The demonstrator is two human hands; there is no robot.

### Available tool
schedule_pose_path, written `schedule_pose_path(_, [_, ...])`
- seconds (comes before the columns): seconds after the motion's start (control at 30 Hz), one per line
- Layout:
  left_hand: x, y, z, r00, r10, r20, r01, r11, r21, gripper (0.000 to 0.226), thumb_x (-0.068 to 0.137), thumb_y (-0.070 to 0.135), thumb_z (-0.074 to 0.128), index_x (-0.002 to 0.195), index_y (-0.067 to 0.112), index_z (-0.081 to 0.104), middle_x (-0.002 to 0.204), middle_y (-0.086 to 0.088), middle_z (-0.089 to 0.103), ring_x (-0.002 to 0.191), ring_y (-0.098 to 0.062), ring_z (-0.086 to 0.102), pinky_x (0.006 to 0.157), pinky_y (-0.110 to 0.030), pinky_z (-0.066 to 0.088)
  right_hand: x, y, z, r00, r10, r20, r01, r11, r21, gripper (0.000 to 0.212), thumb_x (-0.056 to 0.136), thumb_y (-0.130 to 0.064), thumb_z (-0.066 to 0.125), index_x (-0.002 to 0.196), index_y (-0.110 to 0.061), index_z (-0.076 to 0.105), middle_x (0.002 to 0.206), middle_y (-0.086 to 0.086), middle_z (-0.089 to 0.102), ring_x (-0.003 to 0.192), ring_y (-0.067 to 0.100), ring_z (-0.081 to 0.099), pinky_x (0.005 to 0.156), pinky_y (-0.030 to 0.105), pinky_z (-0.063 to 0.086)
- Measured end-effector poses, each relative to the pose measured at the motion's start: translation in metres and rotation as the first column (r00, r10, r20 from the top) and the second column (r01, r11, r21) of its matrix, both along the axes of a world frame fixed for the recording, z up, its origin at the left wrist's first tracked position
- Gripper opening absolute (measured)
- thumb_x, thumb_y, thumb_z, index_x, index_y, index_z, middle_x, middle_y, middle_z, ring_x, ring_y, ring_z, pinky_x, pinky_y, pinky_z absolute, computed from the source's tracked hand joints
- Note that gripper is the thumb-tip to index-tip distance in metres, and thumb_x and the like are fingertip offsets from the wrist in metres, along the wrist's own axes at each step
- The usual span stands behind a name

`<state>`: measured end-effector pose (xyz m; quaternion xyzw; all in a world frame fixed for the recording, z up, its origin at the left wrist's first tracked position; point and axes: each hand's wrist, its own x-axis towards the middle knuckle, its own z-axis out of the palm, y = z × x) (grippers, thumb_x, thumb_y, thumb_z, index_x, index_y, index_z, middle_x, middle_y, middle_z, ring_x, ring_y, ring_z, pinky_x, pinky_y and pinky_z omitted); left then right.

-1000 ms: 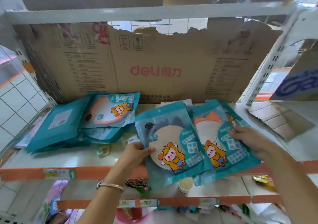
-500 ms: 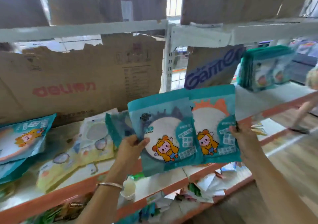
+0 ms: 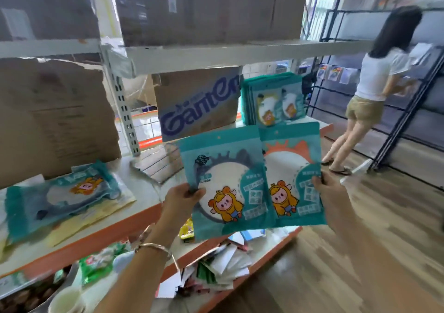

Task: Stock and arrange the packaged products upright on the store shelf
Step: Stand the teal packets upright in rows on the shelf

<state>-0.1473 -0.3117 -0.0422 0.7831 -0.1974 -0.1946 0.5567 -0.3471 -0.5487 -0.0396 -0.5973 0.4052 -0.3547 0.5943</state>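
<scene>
Two teal packets [image 3: 224, 163] in the pinch of left hand [image 3: 182, 204] and right hand [image 3: 335, 204], upright stack [image 3: 271, 96] on shelf [image 3: 144, 190] behind

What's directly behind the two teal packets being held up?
Above their top edges, an upright row of teal packets stands on the shelf beside a cardboard box. The held packets cover whatever lies on the shelf below that.
</scene>
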Motion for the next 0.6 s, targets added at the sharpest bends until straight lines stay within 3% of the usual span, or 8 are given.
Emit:
schedule_pose_path(0.23, [0.007, -0.099, -0.002, 0.981, -0.035, 0.191, 0.027, 0.999, 0.045, 0.029, 0.085, 0.025, 0.066, 0.087, -0.003, 0.067, 0.087, -0.022, 0.07, 0.083, -0.036, 0.066, 0.076, -0.047, 0.051, -0.005, -0.091, -0.012, 0.997, -0.06, 0.048, 0.059, 0.998, 0.03, 0.017, 0.097, -0.023, 0.047, 0.091, -0.024, 0.062, 0.098, 0.011, 0.069, 0.09, 0.038, 0.067, 0.084, 0.061, 0.05])
schedule_pose_path(0.4, [0.038, -0.19, -0.029, 0.994, -0.024, 0.107, 0.03, 0.998, -0.053, 0.036, 0.071, 0.042, 0.069, 0.08, 0.008, 0.066, 0.083, -0.016, 0.071, 0.08, -0.038, 0.067, 0.077, -0.055, 0.054, 0.02, -0.171, -0.012, 0.993, -0.062, 0.1, 0.064, 0.998, -0.015, 0.02, 0.099, -0.015, 0.042, 0.091, -0.02, 0.06, 0.092, 0.011, 0.066, 0.09, 0.038, 0.063, 0.085, 0.055, 0.05])
schedule_pose_path(0.53, [0.063, -0.261, -0.038, 0.997, -0.019, 0.074, 0.022, 0.999, -0.039, 0.015, 0.081, 0.023, 0.071, 0.074, 0.01, 0.065, 0.083, -0.018, 0.071, 0.08, -0.038, 0.068, 0.074, -0.054, 0.055, 0.044, -0.236, -0.01, 0.989, -0.056, 0.134, 0.055, 0.998, 0.01, 0.015, 0.099, -0.013, 0.043, 0.101, -0.012, 0.058, 0.096, 0.013, 0.065, 0.085, 0.033, 0.064, 0.083, 0.05, 0.052])
schedule_pose_path(0.6, [0.073, -0.29, -0.036, 0.999, 0.01, 0.04, -0.009, 0.999, -0.042, 0.017, 0.08, 0.017, 0.072, 0.066, 0.015, 0.062, 0.085, -0.023, 0.07, 0.082, -0.04, 0.068, 0.077, -0.056, 0.054, 0.055, -0.266, -0.008, 0.99, -0.044, 0.136, 0.041, 0.999, 0.023, 0.015, 0.099, -0.013, 0.043, 0.106, -0.011, 0.056, 0.096, 0.013, 0.066, 0.083, 0.03, 0.064, 0.083, 0.049, 0.051])
